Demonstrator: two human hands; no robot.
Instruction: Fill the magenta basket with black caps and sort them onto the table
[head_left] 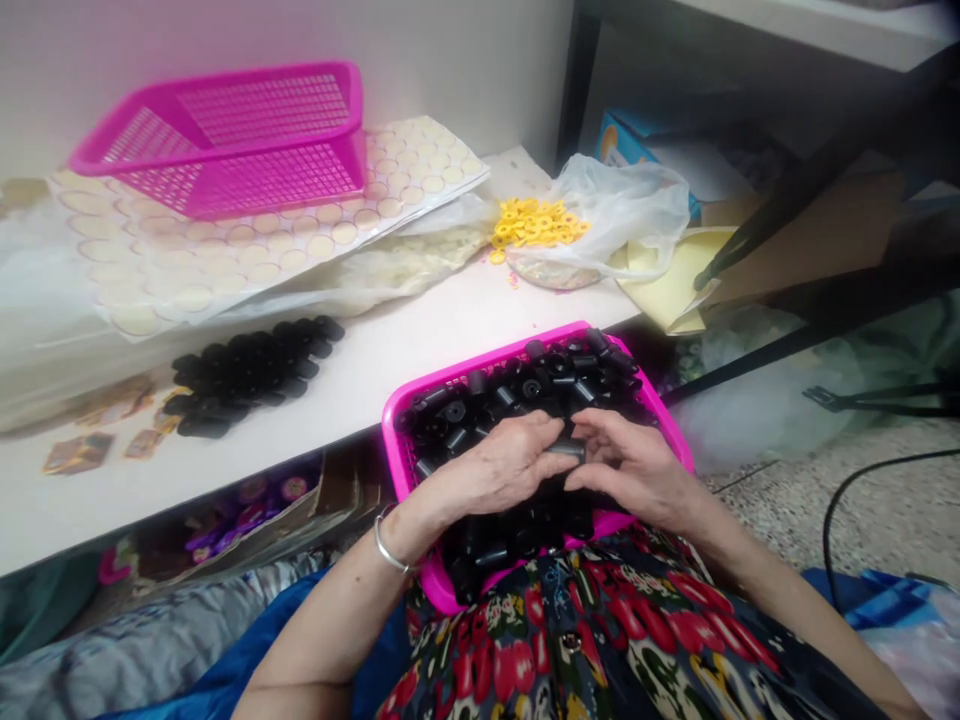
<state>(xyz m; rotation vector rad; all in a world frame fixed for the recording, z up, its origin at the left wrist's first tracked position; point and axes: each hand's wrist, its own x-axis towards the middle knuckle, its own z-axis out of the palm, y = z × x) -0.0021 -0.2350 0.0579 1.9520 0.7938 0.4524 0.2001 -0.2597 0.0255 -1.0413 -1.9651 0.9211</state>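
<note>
A pink plastic basket (397, 408) rests on my lap, filled with several small black cylinders (525, 385). My left hand (499, 465) and my right hand (634, 465) meet over the basket's middle. Between their fingertips they hold one black cylinder (564, 449) lying sideways. A silver bangle (388, 548) circles my left wrist.
A row of black cylinders (247, 372) lies on the white table (360, 370). A second pink basket (232, 135) sits on sheets of round pads (247, 240) at the back left. Yellow rings (536, 222) spill beside a plastic bag (622, 215). A black cable (847, 500) crosses the floor on the right.
</note>
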